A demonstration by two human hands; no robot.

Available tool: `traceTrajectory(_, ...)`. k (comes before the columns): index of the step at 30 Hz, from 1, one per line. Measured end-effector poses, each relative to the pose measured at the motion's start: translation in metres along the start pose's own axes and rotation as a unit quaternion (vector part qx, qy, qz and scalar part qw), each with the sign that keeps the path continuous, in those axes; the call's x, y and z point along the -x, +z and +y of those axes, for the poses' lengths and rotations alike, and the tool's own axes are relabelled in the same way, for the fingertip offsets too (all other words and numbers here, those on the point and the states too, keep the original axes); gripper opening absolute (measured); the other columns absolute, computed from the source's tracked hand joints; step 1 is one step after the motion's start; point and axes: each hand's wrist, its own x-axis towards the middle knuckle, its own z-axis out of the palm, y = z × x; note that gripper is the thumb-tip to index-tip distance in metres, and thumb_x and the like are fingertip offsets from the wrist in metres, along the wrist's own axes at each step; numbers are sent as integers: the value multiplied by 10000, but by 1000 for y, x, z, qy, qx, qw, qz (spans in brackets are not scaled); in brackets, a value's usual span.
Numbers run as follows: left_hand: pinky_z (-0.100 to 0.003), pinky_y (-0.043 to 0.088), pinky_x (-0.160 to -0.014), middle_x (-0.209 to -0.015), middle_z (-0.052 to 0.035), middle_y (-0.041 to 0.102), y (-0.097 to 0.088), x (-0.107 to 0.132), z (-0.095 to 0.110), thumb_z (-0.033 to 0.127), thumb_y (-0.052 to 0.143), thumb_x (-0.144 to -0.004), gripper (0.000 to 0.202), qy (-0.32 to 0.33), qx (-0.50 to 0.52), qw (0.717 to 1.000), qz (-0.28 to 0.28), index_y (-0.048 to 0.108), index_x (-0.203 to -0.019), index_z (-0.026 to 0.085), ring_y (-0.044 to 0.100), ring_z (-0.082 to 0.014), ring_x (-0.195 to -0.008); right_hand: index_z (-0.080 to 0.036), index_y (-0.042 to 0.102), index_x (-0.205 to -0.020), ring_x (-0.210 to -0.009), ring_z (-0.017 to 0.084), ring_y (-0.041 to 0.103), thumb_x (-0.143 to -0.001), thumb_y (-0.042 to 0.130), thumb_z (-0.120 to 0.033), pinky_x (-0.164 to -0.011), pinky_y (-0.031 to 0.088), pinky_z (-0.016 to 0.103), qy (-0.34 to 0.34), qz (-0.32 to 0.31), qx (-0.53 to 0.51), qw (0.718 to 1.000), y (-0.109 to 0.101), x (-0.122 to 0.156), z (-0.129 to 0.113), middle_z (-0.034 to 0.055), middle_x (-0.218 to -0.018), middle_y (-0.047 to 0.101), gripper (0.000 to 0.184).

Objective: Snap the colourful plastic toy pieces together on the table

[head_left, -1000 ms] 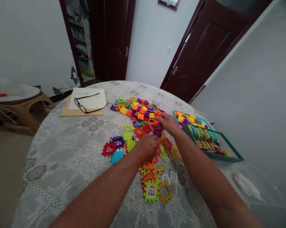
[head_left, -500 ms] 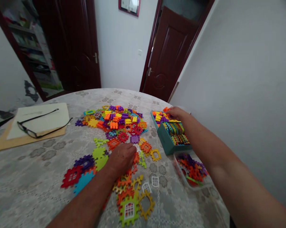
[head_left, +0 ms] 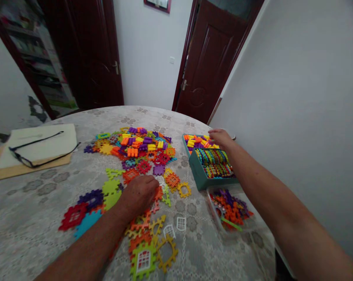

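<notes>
My left hand [head_left: 141, 193] rests low over the loose interlocking plastic pieces in the middle of the table, its fingers curled down. What lies under the fingertips, if anything, is hidden. Beside it are lime-green square pieces [head_left: 112, 199], an orange window piece [head_left: 131, 175] and a small white window frame [head_left: 160, 180]. My right hand [head_left: 221, 137] reaches over the far end of the green box [head_left: 200, 177], fingers stretched out, with no piece visible in them. Under and beside it lie orange, yellow and purple tube-shaped blocks [head_left: 194, 142] in the box's far compartment.
Colourful rows [head_left: 213, 160] fill the box's near compartment. A clear plastic tub [head_left: 216, 218] of orange and purple pieces stands nearer. A mixed pile of pieces [head_left: 141, 145] lies at the back. Eyeglasses [head_left: 32, 164] lie on papers [head_left: 62, 136] at the left.
The view has shifted, so the table things appear farther left. Orange blocks near my right fingers no longer show there, and those fingers look straighter. My left hand stays over the pieces.
</notes>
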Motion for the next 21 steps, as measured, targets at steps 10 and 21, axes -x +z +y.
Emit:
traceTrajectory(10,-368,543,-846,-1037,-89,763,3,-2,3,173,543,-975,208,-33,18,999,3,677,-1131,205,717,-245,-956,-279,653,-1401,-1377,283,588,-1010,645,-338,-1180,482,499,-349,-320,156,867,19,216,-51,94,-1467,649,395)
traceTrajectory(21,-373,558,-972,-1084,-74,771,-11,-11,14,427,431,-1093,387,-183,276,925,189,644,-1329,205,732,-216,-1010,-259,386,-1640,-1640,421,94,-933,693,-616,-1296,95,692,-358,-370,196,834,115,362,2,156,-1770,218,849)
